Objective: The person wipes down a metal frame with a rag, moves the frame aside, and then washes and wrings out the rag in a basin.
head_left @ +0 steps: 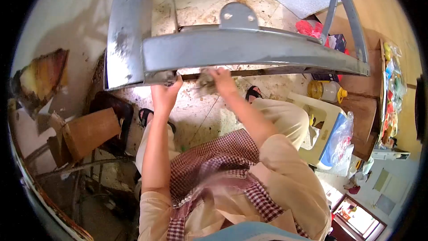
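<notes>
Right hand (223, 82) closed around a crumpled gray-brown rag (205, 83), blurred in the view, I work at the near side of a gray metal frame (200, 49). My left hand (165, 96) meets the near left corner of the metalwork, thumb raised at the lower edge; its fingers are hidden, so I cannot say whether it grips or merely rests there.

Largest in the scene, the frame spans from a broad upright on the left, scuffed with dark marks, along a long bar to thinner struts on the far right. Beneath it spreads a pale tiled floor (207, 114), stained and flecked with brown on its far side. Nearest me, a red-and-white checked apron (218, 151) covers my lap between cream sleeves. To the right of my knee stands a cream plastic container (327, 140) with a blue edge, and to the left, a brown cardboard box (91, 131) sits tilted. Farther right is a yellow-capped clear bottle (330, 91) with yellow contents; beyond it, a red plastic bag (308, 28) shows near the struts. Black sandals (145, 116) are on my feet. Smallest of all, two holes pierce a rounded metal tab (239, 13) on the bar's far edge.
</notes>
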The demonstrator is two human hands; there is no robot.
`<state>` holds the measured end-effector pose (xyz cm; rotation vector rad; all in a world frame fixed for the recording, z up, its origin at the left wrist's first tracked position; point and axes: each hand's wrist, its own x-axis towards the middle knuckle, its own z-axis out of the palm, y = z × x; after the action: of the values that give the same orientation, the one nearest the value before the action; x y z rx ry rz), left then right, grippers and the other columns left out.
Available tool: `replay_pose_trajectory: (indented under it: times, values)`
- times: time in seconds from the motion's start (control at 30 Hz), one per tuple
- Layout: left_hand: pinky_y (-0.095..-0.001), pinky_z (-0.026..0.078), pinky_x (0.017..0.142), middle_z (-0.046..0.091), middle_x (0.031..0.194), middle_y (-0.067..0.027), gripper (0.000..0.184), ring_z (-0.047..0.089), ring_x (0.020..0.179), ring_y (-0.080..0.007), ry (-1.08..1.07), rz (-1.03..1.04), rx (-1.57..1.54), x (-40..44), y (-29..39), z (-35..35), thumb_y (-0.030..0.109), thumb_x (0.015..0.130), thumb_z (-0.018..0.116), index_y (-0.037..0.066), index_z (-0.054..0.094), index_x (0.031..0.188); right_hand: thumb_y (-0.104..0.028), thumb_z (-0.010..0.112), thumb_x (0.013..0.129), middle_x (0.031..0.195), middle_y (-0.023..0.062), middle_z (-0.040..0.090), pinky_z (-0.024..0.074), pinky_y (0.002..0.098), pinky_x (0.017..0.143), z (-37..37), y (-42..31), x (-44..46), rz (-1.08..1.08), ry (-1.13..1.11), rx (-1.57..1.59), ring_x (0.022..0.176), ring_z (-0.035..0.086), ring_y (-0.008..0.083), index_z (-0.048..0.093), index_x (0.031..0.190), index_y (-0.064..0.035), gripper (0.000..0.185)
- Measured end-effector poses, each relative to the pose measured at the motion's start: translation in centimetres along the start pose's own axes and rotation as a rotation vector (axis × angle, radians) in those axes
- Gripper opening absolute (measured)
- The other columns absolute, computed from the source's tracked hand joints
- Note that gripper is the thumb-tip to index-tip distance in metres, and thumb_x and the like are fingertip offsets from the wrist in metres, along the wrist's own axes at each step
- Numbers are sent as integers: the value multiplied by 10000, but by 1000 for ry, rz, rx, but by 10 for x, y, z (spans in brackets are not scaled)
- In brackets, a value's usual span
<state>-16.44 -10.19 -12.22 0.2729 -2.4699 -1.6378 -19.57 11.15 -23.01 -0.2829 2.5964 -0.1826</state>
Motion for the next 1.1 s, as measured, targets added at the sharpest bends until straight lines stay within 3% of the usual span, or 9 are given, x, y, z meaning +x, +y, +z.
replay_pose_trajectory:
  times: [0.2, 0.27, 0.3, 0.53, 0.67, 0.77, 0.87, 0.9, 1.1]
  values:
    - [-271, 379, 470, 590, 655, -47, 135, 492, 545, -102, 34, -31, 69, -1, -11, 2, 99, 753, 635, -21, 628, 813, -49, 518, 750, 1088, 101, 491, 398, 374, 879, -6, 138, -1, 6, 164, -579, 1017, 483, 266, 444, 1168, -120, 430]
    - [-331, 467, 726, 641, 825, -115, 292, 608, 757, -209, -104, -262, 68, 1, 9, -6, 105, 653, 660, 14, 595, 923, -72, 572, 721, 1076, 99, 490, 389, 381, 882, -13, 161, -4, -110, 212, -447, 1024, 469, 275, 442, 1158, -105, 457]
    - [-335, 470, 713, 639, 829, -107, 318, 609, 754, -208, -73, -212, 38, 0, 9, -6, 109, 651, 655, 31, 576, 950, -83, 599, 706, 1070, 98, 489, 385, 384, 884, -13, 162, -8, -167, 229, -381, 1027, 462, 279, 441, 1152, -97, 474]
    - [-380, 453, 659, 573, 826, -160, 301, 569, 766, -338, 14, -199, 25, 0, 13, -6, 167, 660, 643, 62, 520, 914, 3, 691, 555, 940, 125, 495, 423, 396, 780, -3, 76, 27, -371, 312, -93, 883, 489, 338, 496, 1004, -144, 511]
    - [-332, 469, 702, 593, 918, -124, 351, 590, 766, -254, 75, -228, 43, -3, 27, -11, 109, 645, 654, 49, 512, 960, 32, 684, 540, 931, 125, 498, 440, 405, 733, -11, 63, 25, -371, 316, 0, 841, 506, 344, 524, 967, -145, 489]
    - [-364, 472, 718, 581, 912, -139, 358, 583, 798, -310, 154, -199, 31, -4, 23, -4, 132, 648, 659, 61, 510, 965, 56, 680, 537, 934, 123, 502, 436, 400, 754, 1, 48, 34, -372, 337, 43, 854, 508, 349, 539, 983, -147, 509]
    - [-388, 471, 719, 574, 936, -137, 393, 578, 831, -331, 199, -242, 6, -7, 22, -1, 112, 608, 681, 72, 513, 961, -18, 675, 606, 1030, 140, 518, 437, 378, 771, -13, -5, 34, -530, 248, 186, 916, 528, 319, 548, 1019, -128, 446]
    - [-399, 468, 703, 566, 953, -135, 415, 571, 823, -340, 214, -227, 12, -9, 21, 0, 96, 584, 687, 69, 509, 959, -168, 603, 777, 1160, 128, 497, 438, 360, 808, 23, 14, 69, -527, 72, 189, 990, 527, 256, 502, 1117, -112, 360]
    - [-409, 455, 736, 529, 970, -156, 458, 548, 874, -352, 156, -205, -77, -8, 20, -9, 84, 588, 686, 53, 475, 993, -168, 578, 802, 1171, 112, 499, 421, 373, 853, 7, -53, 85, -282, -88, 996, 1032, 506, 257, 466, 1174, -110, 393]
